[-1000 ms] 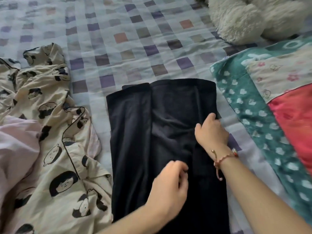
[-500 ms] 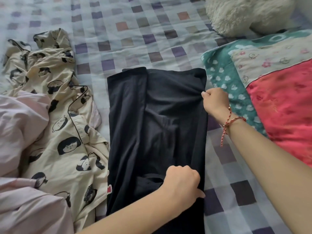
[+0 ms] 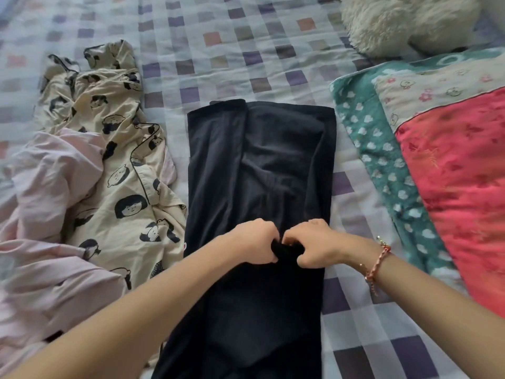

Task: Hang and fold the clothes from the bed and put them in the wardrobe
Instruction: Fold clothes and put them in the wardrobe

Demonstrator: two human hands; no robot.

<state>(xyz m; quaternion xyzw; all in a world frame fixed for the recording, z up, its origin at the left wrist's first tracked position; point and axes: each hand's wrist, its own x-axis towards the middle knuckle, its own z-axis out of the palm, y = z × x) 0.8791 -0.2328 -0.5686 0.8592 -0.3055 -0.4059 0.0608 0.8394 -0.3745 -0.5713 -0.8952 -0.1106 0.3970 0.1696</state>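
Centrally, left hand (image 3: pixel 255 242), right hand (image 3: pixel 314 246) pinching black garment (image 3: pixel 259 165), fingertips hidden.

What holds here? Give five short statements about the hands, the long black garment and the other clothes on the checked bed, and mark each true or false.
1. Both the left hand and the right hand pinch the long black garment near its middle. True.
2. The cream pyjama top printed with cartoon faces lies to the right of the black garment. False: it lies to its left.
3. A braided red bracelet is on the left wrist. False: it is on the right wrist.
4. A white fluffy plush toy sits at the far right of the checked bedsheet. True.
5. The black garment hangs on a hanger. False: it lies flat on the bed.
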